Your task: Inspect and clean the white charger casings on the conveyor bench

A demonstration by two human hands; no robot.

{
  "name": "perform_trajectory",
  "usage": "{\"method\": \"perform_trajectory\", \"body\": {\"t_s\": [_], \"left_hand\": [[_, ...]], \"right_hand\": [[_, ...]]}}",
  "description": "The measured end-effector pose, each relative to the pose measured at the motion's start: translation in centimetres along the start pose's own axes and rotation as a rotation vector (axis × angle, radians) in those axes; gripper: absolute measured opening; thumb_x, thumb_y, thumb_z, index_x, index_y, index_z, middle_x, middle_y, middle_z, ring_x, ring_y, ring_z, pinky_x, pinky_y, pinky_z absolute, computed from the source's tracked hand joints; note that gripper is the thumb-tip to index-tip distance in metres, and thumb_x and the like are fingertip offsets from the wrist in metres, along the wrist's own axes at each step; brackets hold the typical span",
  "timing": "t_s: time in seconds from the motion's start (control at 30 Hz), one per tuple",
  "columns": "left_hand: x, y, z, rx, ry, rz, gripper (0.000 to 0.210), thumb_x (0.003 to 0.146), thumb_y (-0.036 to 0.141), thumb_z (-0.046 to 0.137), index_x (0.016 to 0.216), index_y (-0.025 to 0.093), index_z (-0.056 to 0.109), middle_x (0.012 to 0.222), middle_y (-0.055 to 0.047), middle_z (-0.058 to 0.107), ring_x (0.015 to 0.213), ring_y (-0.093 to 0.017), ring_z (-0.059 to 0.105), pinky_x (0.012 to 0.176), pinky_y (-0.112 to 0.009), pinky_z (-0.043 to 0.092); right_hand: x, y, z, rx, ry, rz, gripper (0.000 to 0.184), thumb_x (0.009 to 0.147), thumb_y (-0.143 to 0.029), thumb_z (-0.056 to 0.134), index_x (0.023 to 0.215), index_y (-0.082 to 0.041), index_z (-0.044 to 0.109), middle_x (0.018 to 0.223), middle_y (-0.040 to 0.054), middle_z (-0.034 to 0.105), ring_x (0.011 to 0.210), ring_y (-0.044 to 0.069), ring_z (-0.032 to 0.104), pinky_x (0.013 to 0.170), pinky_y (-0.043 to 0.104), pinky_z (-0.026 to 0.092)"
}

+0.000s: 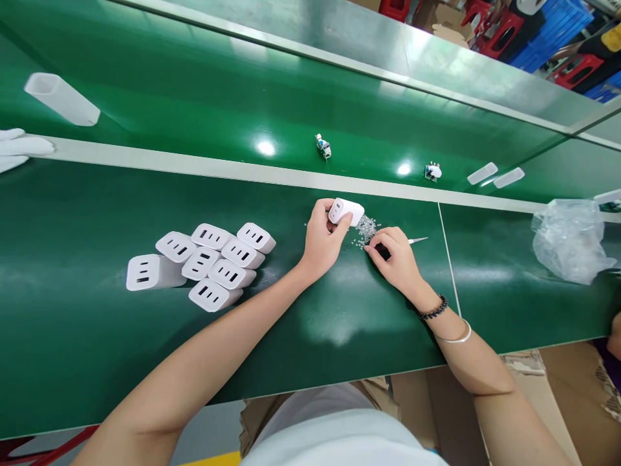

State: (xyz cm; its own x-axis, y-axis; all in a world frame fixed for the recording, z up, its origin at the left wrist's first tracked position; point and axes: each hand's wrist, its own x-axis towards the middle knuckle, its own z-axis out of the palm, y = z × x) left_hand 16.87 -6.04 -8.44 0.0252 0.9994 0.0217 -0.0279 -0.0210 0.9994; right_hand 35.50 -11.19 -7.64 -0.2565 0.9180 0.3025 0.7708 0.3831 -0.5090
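My left hand (324, 238) is closed around a white charger housing (348, 211) with port slots in its end, tilted above the green bench. A small heap of tiny clear pieces (367, 226) lies right beside the housing. At that heap's edge, my right hand (392, 254) has thumb and fingertips pinched together; what is between them is too small to make out. A thin, pale, pointed tool (418, 240) sticks out past the right hand, and I cannot tell if it is held. Left of my left arm, several similar white charger housings (213, 262) stand grouped together.
On the green conveyor belt (204, 123) behind a pale rail lie small circuit assemblies (323, 147), two white sleeves (482, 173) and a larger white housing (63, 98). A gloved hand (24, 147) shows at far left. A clear plastic bag (570, 243) rests at right.
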Motion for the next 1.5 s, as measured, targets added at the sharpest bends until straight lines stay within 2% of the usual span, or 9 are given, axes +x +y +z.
{"method": "perform_trajectory", "body": {"t_s": [0.3, 0.7, 1.13, 1.3, 1.5], "left_hand": [[0.09, 0.21, -0.13, 0.041, -0.011, 0.005, 0.015, 0.090, 0.026, 0.064, 0.100, 0.020, 0.054, 0.089, -0.002, 0.061, 0.067, -0.012, 0.052, 0.061, -0.025, 0.040], [0.05, 0.17, 0.00, 0.053, -0.005, 0.028, 0.015, 0.090, 0.027, 0.064, 0.099, 0.020, 0.054, 0.088, -0.001, 0.061, 0.068, -0.012, 0.051, 0.061, -0.025, 0.041], [0.01, 0.08, -0.06, 0.063, -0.027, 0.037, 0.017, 0.088, 0.029, 0.065, 0.099, 0.020, 0.055, 0.091, -0.002, 0.062, 0.070, -0.012, 0.050, 0.063, -0.026, 0.041], [-0.01, 0.18, -0.10, 0.061, -0.026, 0.043, 0.016, 0.089, 0.029, 0.065, 0.099, 0.020, 0.055, 0.091, -0.001, 0.061, 0.069, -0.011, 0.050, 0.062, -0.025, 0.040], [0.15, 0.06, -0.11, 0.053, -0.030, 0.044, 0.016, 0.089, 0.029, 0.065, 0.099, 0.020, 0.056, 0.091, -0.002, 0.062, 0.070, -0.012, 0.051, 0.062, -0.025, 0.041]], "right_hand": [[0.04, -0.33, -0.35, 0.057, 0.065, 0.049, 0.007, 0.097, -0.020, 0.056, 0.093, -0.023, 0.060, 0.096, 0.0061, 0.067, 0.093, 0.024, 0.061, 0.081, 0.042, 0.051], [0.05, -0.65, 0.04, 0.041, 0.043, -0.014, 0.005, 0.096, -0.020, 0.061, 0.095, -0.024, 0.065, 0.099, 0.0069, 0.067, 0.098, 0.025, 0.061, 0.088, 0.045, 0.051], [0.45, -0.50, -0.01, -0.009, 0.000, -0.062, 0.011, 0.096, -0.014, 0.056, 0.092, -0.023, 0.061, 0.108, 0.0080, 0.066, 0.105, 0.026, 0.058, 0.094, 0.047, 0.048], [0.38, -0.64, 0.04, 0.020, 0.021, -0.059, 0.009, 0.096, -0.015, 0.056, 0.094, -0.023, 0.060, 0.107, 0.0074, 0.066, 0.104, 0.026, 0.058, 0.093, 0.046, 0.049], [0.41, -0.46, 0.01, 0.012, -0.026, -0.053, 0.011, 0.098, -0.017, 0.054, 0.094, -0.025, 0.061, 0.108, 0.0075, 0.065, 0.106, 0.026, 0.058, 0.096, 0.047, 0.048]]}}
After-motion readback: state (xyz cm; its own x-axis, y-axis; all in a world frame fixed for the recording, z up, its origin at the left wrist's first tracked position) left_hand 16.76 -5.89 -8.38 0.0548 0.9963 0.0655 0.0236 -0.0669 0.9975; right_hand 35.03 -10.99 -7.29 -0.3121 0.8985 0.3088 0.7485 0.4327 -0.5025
